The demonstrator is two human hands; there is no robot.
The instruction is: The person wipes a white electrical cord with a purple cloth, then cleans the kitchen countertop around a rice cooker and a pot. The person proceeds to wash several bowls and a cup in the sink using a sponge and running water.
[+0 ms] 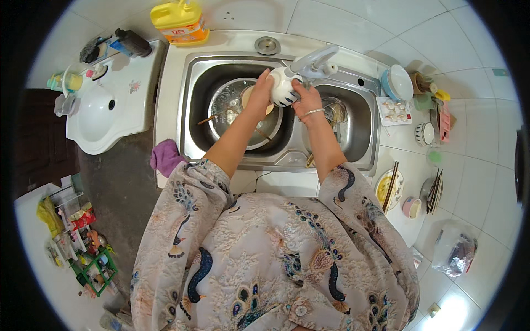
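Observation:
Both my hands grip a white bowl with dark blue marks [283, 88], one on each side. It is held tilted just below the grey faucet [314, 59], above the divider of the double sink [186, 124]. My left hand [260, 95] has its fingers round the bowl's left side. My right hand [307, 101], with a bracelet at the wrist, holds the right side. Under my left forearm, a round metal basin [221, 129] with water, chopsticks and a pale bowl [248, 98] sits in the left sink. Wire-like utensils [335, 110] lie in the right sink, partly hidden by my arm.
A yellow jug [179, 23] stands behind the sink. A purple cloth [167, 157] lies at the counter's left edge, near a white washbasin [102, 118]. On the right are stacked bowls [398, 83], an egg tray [394, 111], and a plate of food [390, 190] with chopsticks across it.

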